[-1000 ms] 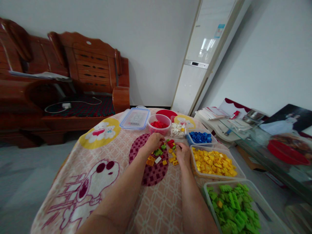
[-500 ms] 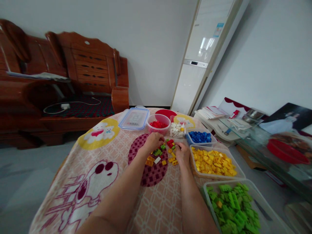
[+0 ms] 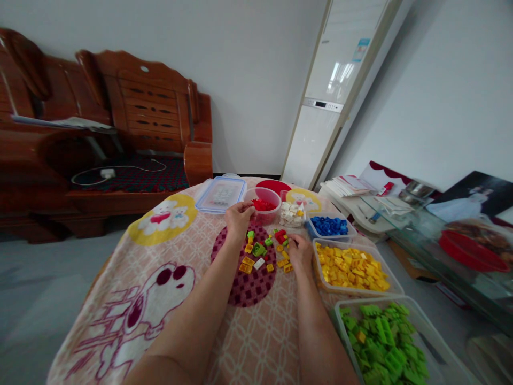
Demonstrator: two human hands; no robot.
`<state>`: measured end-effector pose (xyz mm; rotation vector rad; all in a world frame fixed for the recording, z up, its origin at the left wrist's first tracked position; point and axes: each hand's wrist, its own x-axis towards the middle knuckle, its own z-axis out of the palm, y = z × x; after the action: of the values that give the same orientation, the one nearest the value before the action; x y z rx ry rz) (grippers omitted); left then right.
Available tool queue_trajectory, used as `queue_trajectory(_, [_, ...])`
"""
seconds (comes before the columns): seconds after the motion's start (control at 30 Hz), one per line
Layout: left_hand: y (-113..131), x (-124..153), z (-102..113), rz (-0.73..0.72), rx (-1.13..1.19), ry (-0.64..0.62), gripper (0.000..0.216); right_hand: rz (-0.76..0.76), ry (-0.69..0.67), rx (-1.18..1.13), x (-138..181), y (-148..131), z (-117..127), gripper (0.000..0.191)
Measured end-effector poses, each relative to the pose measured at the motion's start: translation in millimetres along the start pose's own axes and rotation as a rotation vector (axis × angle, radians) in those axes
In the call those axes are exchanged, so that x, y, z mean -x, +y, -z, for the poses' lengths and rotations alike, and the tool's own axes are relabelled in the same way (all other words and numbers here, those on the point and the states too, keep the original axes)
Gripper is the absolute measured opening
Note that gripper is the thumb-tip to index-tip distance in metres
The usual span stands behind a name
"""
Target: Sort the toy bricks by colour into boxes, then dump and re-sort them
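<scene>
My left hand is at the left rim of a round clear bowl with red bricks in it. Its thumb and fingers are pinched together; what is between them, if anything, is too small to make out. To the right of the loose toy bricks rests my right hand, its fingers curled close to the small red and green pieces. Between my hands lie yellow bricks, a white brick, green bricks and a red brick cluster.
White bricks stand beside the bowl. Down the right side are tubs of blue bricks, yellow bricks and green bricks. A clear lid lies at the back left of the patterned tablecloth.
My left hand has moved up and left from the loose bricks to the bowl's rim, uncovering green and yellow pieces. My right hand stays nearly where it was.
</scene>
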<state>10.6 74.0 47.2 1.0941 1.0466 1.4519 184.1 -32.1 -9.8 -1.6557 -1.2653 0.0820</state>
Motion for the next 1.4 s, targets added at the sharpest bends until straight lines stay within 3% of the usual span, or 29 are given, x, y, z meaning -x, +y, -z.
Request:
queue_trajectory(0.17, [1, -1, -3, 0.005, 0.096, 0.011, 0.036, -0.010, -0.003, 0.007, 0, 0, 0, 0.028])
queue_trajectory(0.3, [4, 0, 1, -0.022, 0.010, -0.071, 0.032, -0.014, -0.013, -0.001, 0, 0, 0, 0.028])
queue_trajectory(0.43, [14, 0, 9, -0.039, -0.350, -0.336, 0.018, -0.001, -0.004, 0.005, 1, 0, 0, 0.028])
queue_trajectory(0.57, [24, 6, 11, -0.261, -0.825, -0.504, 0.013, 0.014, -0.013, -0.003, 1, 2, 1, 0.028])
queue_trajectory(0.73, [21, 18, 5, -0.263, -1.016, -0.688, 0.017, 0.019, -0.022, 0.004, 0, 1, 1, 0.029])
queue_trajectory(1.07, [3, 22, 0, -0.233, -1.173, -0.623, 0.015, 0.009, -0.033, 0.028, 1, 0, 1, 0.031])
queue_trajectory(1.27, [10, 26, 1, -0.239, -1.206, -0.715, 0.013, 0.000, -0.042, 0.019, 1, -1, 3, 0.031])
queue_trajectory(1.4, [16, 22, 3, -0.184, -1.086, -0.761, 0.012, -0.005, -0.033, 0.012, 1, -1, 2, 0.030])
